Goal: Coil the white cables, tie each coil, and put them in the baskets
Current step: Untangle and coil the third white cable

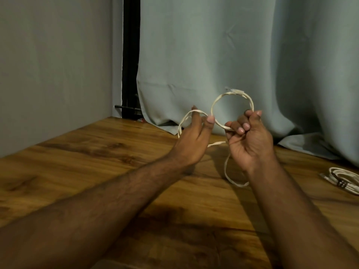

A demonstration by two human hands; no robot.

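Observation:
A flat white cable point(215, 103) is held up above the wooden table point(77, 162). My right hand point(250, 140) grips it with curled fingers, and a round loop stands above that hand with the clear plug point(234, 91) at its top. My left hand point(194, 138) pinches the cable further along, where a smaller loop bends over its fingers. The slack hangs down between both wrists and touches the table near my right forearm. A second white cable point(343, 179), coiled and bound with a dark tie, lies at the right edge. No basket is in view.
A grey-green curtain point(233, 55) hangs behind the table and bunches onto its far edge. A grey wall stands at the left, with a dark gap and a black bar point(126, 108) in the corner. A small red object point(141, 120) lies by the curtain's hem.

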